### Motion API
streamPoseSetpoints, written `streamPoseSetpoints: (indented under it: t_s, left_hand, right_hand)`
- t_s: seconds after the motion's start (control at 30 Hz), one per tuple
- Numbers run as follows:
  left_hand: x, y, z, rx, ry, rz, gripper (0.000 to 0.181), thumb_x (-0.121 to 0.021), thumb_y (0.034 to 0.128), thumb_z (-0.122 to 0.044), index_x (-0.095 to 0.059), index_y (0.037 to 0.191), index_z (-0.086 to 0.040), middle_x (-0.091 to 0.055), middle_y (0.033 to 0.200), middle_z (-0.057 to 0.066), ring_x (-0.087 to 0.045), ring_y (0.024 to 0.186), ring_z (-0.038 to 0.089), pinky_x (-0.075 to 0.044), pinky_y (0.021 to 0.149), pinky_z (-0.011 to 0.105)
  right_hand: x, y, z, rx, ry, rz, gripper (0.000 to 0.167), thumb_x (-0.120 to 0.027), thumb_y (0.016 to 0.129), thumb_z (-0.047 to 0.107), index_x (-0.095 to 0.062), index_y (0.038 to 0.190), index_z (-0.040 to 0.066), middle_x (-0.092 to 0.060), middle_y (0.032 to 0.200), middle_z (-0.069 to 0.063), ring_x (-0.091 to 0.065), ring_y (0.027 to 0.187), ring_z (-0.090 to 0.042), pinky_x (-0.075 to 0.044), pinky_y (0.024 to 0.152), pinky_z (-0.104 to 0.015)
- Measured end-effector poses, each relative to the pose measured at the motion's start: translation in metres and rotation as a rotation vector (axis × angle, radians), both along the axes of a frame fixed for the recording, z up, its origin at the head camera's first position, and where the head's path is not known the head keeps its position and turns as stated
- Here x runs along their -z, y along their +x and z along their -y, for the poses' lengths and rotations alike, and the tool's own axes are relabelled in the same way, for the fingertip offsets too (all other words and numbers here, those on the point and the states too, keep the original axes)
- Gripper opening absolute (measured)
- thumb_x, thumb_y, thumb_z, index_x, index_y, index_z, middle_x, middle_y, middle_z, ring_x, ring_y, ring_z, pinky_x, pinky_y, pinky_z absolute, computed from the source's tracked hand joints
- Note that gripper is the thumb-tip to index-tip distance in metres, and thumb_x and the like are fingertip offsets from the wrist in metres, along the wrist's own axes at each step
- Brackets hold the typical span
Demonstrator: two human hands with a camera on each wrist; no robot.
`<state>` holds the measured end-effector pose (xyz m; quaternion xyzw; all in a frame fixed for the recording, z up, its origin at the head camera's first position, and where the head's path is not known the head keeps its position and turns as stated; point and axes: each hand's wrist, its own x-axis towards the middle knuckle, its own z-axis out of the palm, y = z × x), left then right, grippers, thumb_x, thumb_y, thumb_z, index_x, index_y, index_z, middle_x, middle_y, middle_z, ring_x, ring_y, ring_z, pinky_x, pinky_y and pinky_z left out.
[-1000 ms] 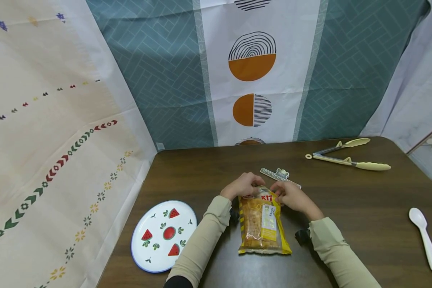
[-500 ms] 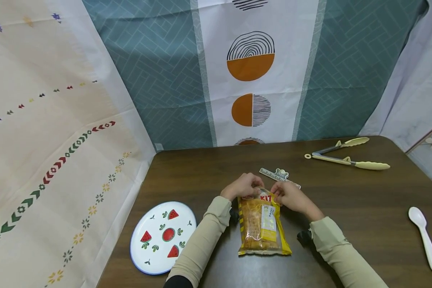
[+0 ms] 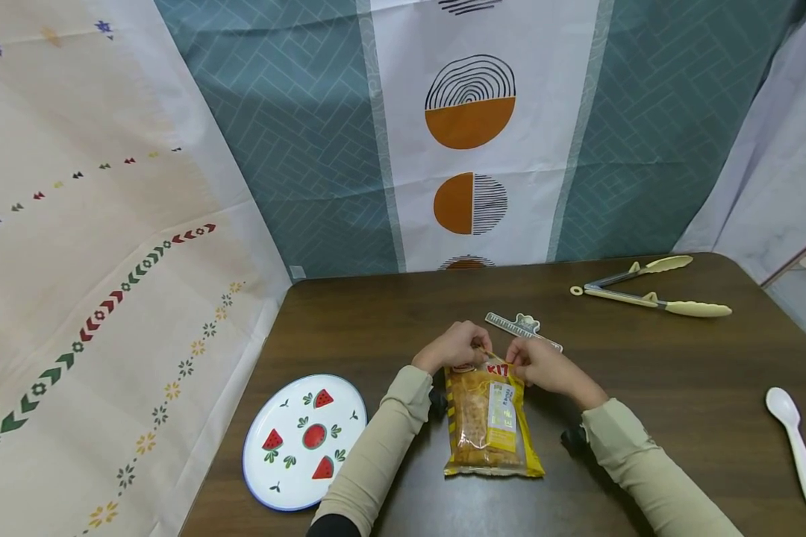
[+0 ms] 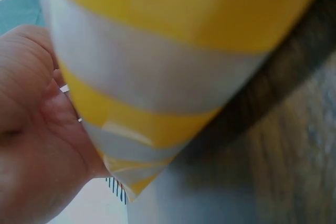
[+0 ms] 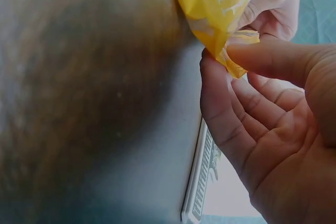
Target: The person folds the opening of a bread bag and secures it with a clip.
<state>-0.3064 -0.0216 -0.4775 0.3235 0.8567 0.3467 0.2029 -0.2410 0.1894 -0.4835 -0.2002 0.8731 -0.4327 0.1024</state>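
Observation:
A yellow and clear plastic food bag (image 3: 473, 418) lies on the table in the head view, its contents golden brown behind a white and yellow label. At its far edge my left hand (image 3: 453, 347) pinches the top seam on the left. My right hand (image 3: 551, 369) holds the same edge on the right; in the right wrist view its thumb and index finger (image 5: 223, 98) pinch the yellow corner. Striped yellow and white film (image 4: 152, 72) fills much of the left wrist view, hiding the fingertips of the left hand (image 4: 42, 129).
Just behind the hands lies a white bag clip (image 3: 520, 326). Cream-tipped tongs (image 3: 651, 287) rest at the back right, and a white spoon (image 3: 795, 447) is at the right. A watermelon-patterned plate (image 3: 289, 403) stands left of the left forearm on the brown table (image 3: 376, 306).
The bag's top edge has been bent up and folded between my fingers, so less of the clear strip above the red lettering shows. Both hands have barely shifted.

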Motion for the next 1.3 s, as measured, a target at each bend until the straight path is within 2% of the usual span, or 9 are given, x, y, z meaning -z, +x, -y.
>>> streamPoseSetpoints:
  t_s: [0.17,0.37,0.47,0.73,1.0,1.3]
  left_hand:
    - [-0.002,-0.001,-0.001,-0.004,0.014,-0.008,0.012,-0.070,0.0921,0.001,-0.069,0.086,-0.010,-0.066,0.079,-0.003,-0.053,0.061,0.011,-0.045,0.055,0.023]
    - [0.000,-0.002,-0.001,-0.006,0.027,-0.019,0.015,-0.072,0.0900,0.001,-0.068,0.084,-0.012,-0.065,0.078,-0.002,-0.048,0.054,0.011,-0.043,0.052,0.023]
    - [0.000,-0.002,0.000,-0.008,0.038,-0.011,0.016,-0.069,0.0901,0.005,-0.067,0.085,-0.010,-0.064,0.076,-0.001,-0.045,0.051,0.011,-0.041,0.049,0.023]
    - [0.000,0.001,0.001,-0.028,0.045,0.000,0.019,-0.063,0.0899,0.010,-0.067,0.084,-0.008,-0.059,0.070,0.000,-0.043,0.048,0.010,-0.039,0.048,0.023]
    - [0.000,0.001,0.004,-0.039,0.073,0.014,0.019,-0.064,0.0891,0.010,-0.067,0.084,-0.008,-0.061,0.073,-0.001,-0.045,0.054,0.011,-0.042,0.052,0.022]
    - [-0.004,0.002,0.009,-0.018,0.166,0.072,0.021,-0.059,0.0901,0.011,-0.067,0.082,-0.006,-0.054,0.062,0.000,-0.037,0.046,0.011,-0.036,0.046,0.024]
  right_hand:
    - [-0.003,0.001,-0.001,-0.020,0.005,-0.013,0.012,-0.065,0.086,-0.010,-0.060,0.089,0.000,-0.062,0.071,-0.003,-0.056,0.054,-0.017,-0.051,0.049,-0.030]
    - [-0.003,0.002,-0.002,-0.028,0.027,-0.032,0.013,-0.063,0.087,-0.010,-0.061,0.089,0.002,-0.063,0.073,-0.002,-0.056,0.055,-0.015,-0.051,0.049,-0.030]
    - [-0.002,0.002,-0.004,-0.030,0.026,-0.047,0.013,-0.062,0.089,-0.010,-0.062,0.089,0.003,-0.063,0.074,-0.002,-0.057,0.056,-0.015,-0.052,0.050,-0.030]
    - [-0.001,0.005,-0.007,-0.057,-0.026,-0.081,0.016,-0.059,0.090,-0.013,-0.063,0.090,0.002,-0.065,0.074,-0.001,-0.059,0.057,-0.016,-0.052,0.050,-0.031]
    - [0.001,0.007,-0.009,-0.032,-0.042,-0.103,0.017,-0.062,0.089,-0.012,-0.068,0.091,0.003,-0.069,0.079,-0.001,-0.062,0.060,-0.015,-0.054,0.051,-0.032]
    - [-0.002,0.008,-0.011,-0.023,-0.079,-0.101,0.012,-0.065,0.090,-0.009,-0.073,0.093,0.001,-0.072,0.083,-0.004,-0.063,0.062,-0.017,-0.055,0.054,-0.035]
